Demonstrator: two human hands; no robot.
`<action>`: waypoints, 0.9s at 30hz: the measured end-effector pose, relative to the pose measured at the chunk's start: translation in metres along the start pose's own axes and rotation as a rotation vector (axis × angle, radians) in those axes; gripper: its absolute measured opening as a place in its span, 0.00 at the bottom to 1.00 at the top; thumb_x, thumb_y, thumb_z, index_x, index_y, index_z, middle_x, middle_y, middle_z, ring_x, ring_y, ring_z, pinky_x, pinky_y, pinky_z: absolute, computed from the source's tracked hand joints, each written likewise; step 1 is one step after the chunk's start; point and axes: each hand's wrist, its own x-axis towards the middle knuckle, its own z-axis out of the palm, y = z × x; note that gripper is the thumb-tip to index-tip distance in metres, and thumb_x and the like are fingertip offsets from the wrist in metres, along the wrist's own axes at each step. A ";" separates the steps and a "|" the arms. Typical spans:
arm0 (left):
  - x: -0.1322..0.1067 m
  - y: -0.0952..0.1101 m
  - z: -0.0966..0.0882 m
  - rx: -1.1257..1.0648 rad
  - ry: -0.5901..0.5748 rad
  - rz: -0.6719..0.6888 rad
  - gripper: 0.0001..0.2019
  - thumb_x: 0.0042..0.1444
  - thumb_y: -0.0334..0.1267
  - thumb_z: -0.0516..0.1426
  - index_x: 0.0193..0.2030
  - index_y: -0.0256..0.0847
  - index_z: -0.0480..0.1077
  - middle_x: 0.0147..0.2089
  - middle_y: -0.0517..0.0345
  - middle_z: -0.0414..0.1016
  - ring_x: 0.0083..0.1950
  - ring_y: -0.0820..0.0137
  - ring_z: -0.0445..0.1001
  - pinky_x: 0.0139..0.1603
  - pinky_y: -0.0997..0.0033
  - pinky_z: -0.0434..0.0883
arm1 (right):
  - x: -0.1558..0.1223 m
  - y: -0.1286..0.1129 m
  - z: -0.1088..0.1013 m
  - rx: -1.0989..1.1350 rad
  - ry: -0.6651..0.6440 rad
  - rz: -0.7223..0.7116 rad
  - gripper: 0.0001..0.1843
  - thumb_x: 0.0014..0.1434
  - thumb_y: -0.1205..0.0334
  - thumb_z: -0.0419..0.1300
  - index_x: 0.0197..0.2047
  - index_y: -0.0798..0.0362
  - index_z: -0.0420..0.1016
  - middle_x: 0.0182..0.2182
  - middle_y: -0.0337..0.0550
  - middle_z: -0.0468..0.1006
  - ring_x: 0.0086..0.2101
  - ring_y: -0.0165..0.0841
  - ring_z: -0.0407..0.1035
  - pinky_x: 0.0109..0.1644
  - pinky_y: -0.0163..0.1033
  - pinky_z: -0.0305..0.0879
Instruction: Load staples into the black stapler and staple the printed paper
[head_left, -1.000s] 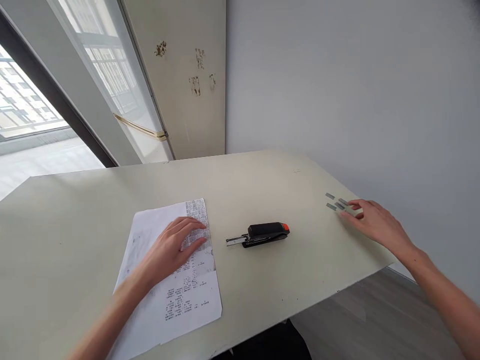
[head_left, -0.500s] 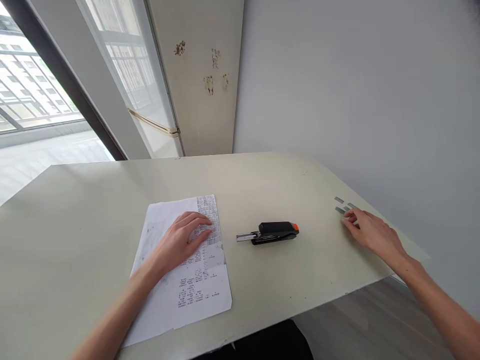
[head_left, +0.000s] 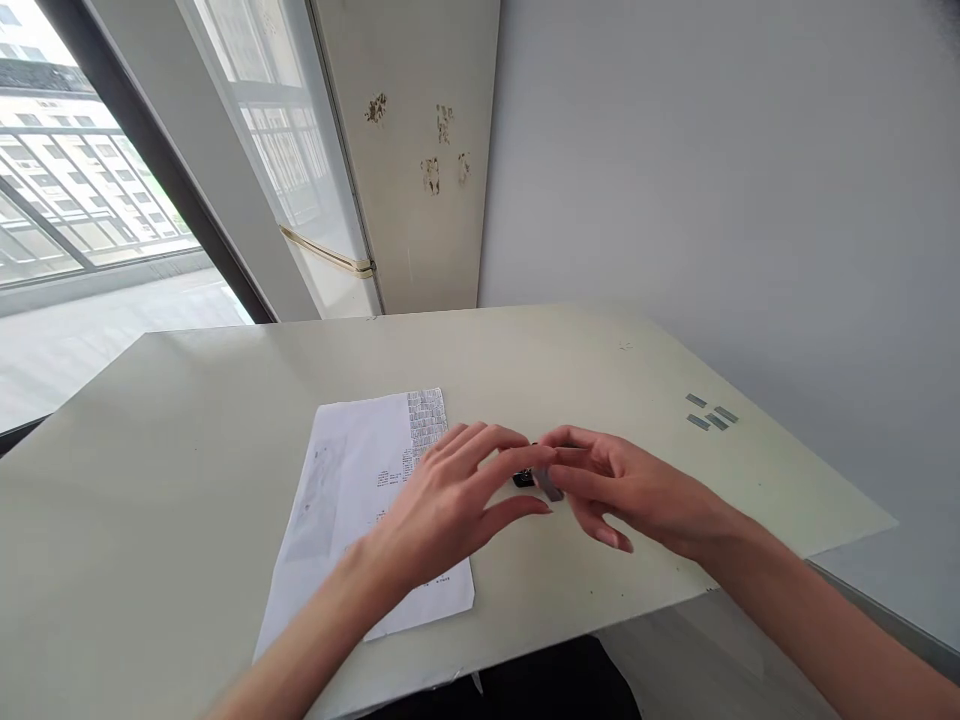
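Over the middle of the table my right hand (head_left: 626, 487) pinches a small grey strip of staples (head_left: 549, 486) between thumb and fingers. My left hand (head_left: 465, 490) reaches across from the left, fingers stretched and thumb apart; its fingertips meet those of the right hand at the strip. Behind both hands the black stapler (head_left: 523, 479) lies on the table, mostly hidden. Beneath the left hand and forearm is a stack of printed paper (head_left: 360, 430), partly covered.
Several more staple strips (head_left: 697, 422) lie near the right edge of the pale table (head_left: 225, 480). A grey wall (head_left: 712, 180) runs along the right side. A fridge (head_left: 420, 240) stands beyond the far edge, with a window (head_left: 90, 180) at left.
My right hand has come left from the staple strips, carrying one strip. My left hand has lifted off the paper and moved right to meet it. The view has shifted slightly.
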 end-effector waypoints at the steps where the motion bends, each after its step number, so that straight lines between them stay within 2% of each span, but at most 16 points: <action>1: 0.002 0.003 0.001 0.006 -0.005 0.013 0.15 0.70 0.40 0.63 0.60 0.45 0.71 0.50 0.54 0.79 0.46 0.65 0.76 0.50 0.62 0.74 | 0.004 0.000 0.003 0.015 -0.029 -0.004 0.20 0.70 0.43 0.63 0.51 0.49 0.70 0.17 0.28 0.69 0.20 0.27 0.58 0.33 0.38 0.61; 4: 0.001 0.004 0.003 0.025 0.035 0.033 0.11 0.70 0.39 0.63 0.56 0.45 0.72 0.47 0.56 0.79 0.42 0.67 0.76 0.45 0.63 0.74 | 0.009 0.002 0.007 0.044 -0.047 -0.027 0.19 0.69 0.43 0.64 0.50 0.49 0.70 0.18 0.28 0.69 0.23 0.27 0.59 0.36 0.38 0.61; 7: -0.004 0.002 0.005 0.053 0.101 0.052 0.12 0.69 0.38 0.64 0.56 0.44 0.72 0.44 0.57 0.81 0.39 0.68 0.76 0.42 0.64 0.73 | 0.011 0.006 0.009 0.074 -0.047 -0.045 0.22 0.67 0.42 0.66 0.51 0.49 0.70 0.19 0.29 0.70 0.25 0.29 0.61 0.36 0.38 0.61; 10: -0.008 0.001 0.009 0.088 0.159 0.065 0.14 0.67 0.36 0.66 0.57 0.43 0.71 0.41 0.59 0.83 0.36 0.70 0.77 0.39 0.66 0.72 | 0.013 0.012 0.013 0.106 0.003 -0.054 0.24 0.66 0.39 0.66 0.52 0.50 0.69 0.19 0.29 0.70 0.25 0.29 0.60 0.34 0.37 0.60; 14: -0.011 0.002 0.015 0.117 0.208 0.091 0.13 0.64 0.33 0.68 0.52 0.43 0.74 0.42 0.60 0.84 0.35 0.70 0.78 0.38 0.66 0.73 | 0.015 0.017 0.018 0.104 0.100 -0.043 0.24 0.67 0.38 0.64 0.50 0.49 0.69 0.20 0.29 0.71 0.25 0.29 0.62 0.36 0.38 0.62; 19: -0.013 0.008 0.016 0.015 0.182 -0.092 0.08 0.67 0.32 0.65 0.51 0.45 0.76 0.45 0.58 0.83 0.42 0.68 0.80 0.44 0.66 0.77 | 0.018 0.020 0.019 0.071 0.185 -0.074 0.24 0.65 0.38 0.65 0.49 0.49 0.70 0.26 0.33 0.76 0.25 0.29 0.67 0.35 0.39 0.66; 22: -0.014 0.009 0.014 -0.023 0.182 -0.166 0.06 0.68 0.34 0.64 0.50 0.46 0.77 0.45 0.58 0.82 0.43 0.68 0.80 0.44 0.66 0.77 | 0.017 0.020 0.014 -0.031 0.204 -0.127 0.21 0.67 0.40 0.63 0.50 0.48 0.71 0.40 0.42 0.83 0.28 0.30 0.73 0.35 0.41 0.69; 24: -0.016 0.005 0.014 -0.021 0.191 -0.237 0.06 0.69 0.37 0.64 0.51 0.47 0.77 0.43 0.58 0.82 0.43 0.67 0.80 0.44 0.66 0.78 | 0.014 0.021 0.005 -0.163 0.266 -0.216 0.18 0.70 0.41 0.61 0.49 0.47 0.72 0.48 0.46 0.83 0.31 0.32 0.76 0.36 0.42 0.71; 27: -0.021 -0.007 0.018 -0.001 0.157 -0.344 0.06 0.70 0.41 0.62 0.51 0.47 0.79 0.44 0.58 0.83 0.45 0.66 0.81 0.45 0.65 0.78 | 0.012 0.029 -0.017 -0.343 0.399 -0.334 0.16 0.71 0.43 0.58 0.48 0.46 0.75 0.47 0.47 0.84 0.34 0.36 0.78 0.36 0.43 0.71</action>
